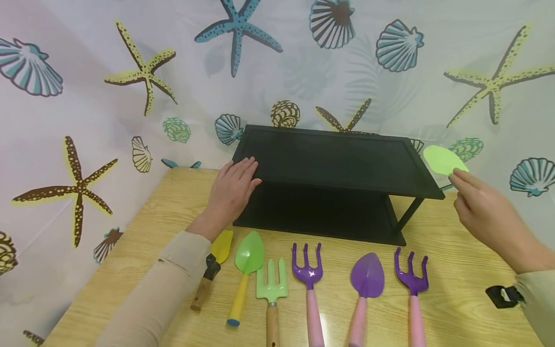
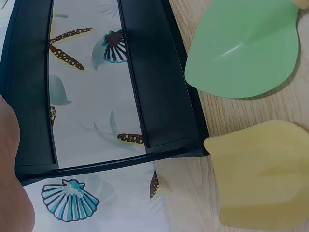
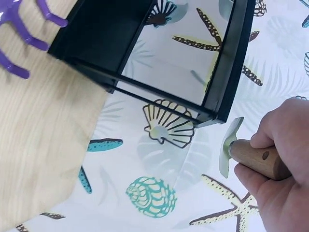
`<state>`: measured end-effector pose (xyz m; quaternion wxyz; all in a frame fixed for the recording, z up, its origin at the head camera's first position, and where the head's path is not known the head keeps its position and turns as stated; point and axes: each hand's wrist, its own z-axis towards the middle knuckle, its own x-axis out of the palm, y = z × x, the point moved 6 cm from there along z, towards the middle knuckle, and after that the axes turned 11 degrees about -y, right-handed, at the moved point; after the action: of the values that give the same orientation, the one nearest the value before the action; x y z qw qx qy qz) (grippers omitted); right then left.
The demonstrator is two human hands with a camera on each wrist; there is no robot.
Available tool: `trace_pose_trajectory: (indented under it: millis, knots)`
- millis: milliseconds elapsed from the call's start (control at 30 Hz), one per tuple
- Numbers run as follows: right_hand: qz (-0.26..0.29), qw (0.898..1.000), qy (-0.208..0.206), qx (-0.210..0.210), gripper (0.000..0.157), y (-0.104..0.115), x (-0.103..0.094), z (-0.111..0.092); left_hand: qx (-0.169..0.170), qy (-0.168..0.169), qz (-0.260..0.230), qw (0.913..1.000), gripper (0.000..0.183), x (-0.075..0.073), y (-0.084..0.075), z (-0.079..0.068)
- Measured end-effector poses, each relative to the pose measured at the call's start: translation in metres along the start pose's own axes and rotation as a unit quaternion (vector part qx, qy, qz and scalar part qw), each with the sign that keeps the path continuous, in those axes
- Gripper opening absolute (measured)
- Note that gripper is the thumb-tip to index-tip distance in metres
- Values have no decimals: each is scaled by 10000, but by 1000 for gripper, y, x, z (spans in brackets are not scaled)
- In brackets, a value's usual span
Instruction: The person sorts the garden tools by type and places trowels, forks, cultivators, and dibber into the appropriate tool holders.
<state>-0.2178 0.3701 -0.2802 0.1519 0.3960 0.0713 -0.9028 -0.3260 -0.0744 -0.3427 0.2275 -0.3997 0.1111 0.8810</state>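
My right hand (image 1: 490,214) grips a light green trowel (image 1: 443,160) by its short wooden handle (image 3: 258,158), held up beside the right end of a black two-tier shelf (image 1: 329,156). In the right wrist view the blade is seen nearly edge-on, apart from the shelf's corner. Over at the shelf's left end, my left hand (image 1: 231,193) lies with straight fingers on the top board's edge. Nearest below that hand are a yellow-bladed tool (image 1: 222,246) with a wooden handle, partly hidden by the wrist, and a green trowel (image 1: 250,253) with a yellow handle.
Along the front of the wooden table (image 1: 173,193) lie a green fork (image 1: 271,284), a purple three-pronged fork (image 1: 308,272), a purple trowel (image 1: 367,274) and another purple fork (image 1: 412,279). A cloth (image 1: 303,86) printed with shells and starfish hangs behind the shelf.
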Motion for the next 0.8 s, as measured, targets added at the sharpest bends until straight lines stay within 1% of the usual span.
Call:
trace_pose_trajectory:
  millis: [167, 300, 367, 433, 567, 600, 700, 800]
  knots:
    - [265, 9996, 103, -83, 41, 10, 9, 23, -65, 75, -26, 9999, 54, 1, 2, 0]
    - [260, 9984, 488, -63, 43, 19, 21, 39, -100, 86, -27, 9999, 54, 0, 3, 0]
    - [210, 9968, 766, 11, 44, 21, 28, 45, -89, 74, -38, 9999, 54, -1, 2, 0]
    - [135, 9957, 917, 0, 44, 23, 35, 50, -80, 90, -43, 9999, 54, -1, 2, 0]
    - [64, 9958, 898, -182, 42, 28, 46, 58, -120, 181, -59, 9997, 54, 0, 1, -1]
    - [76, 9955, 930, -172, 41, 29, 48, 60, -131, 188, -61, 9997, 54, 0, 1, -1]
    - [137, 9943, 1053, -56, 39, 30, 56, 64, -151, 204, -49, 9997, 54, 0, 1, -1]
    - [184, 9907, 1325, 246, 40, 29, 65, 67, -151, 186, -58, 9997, 54, 1, 0, -1]
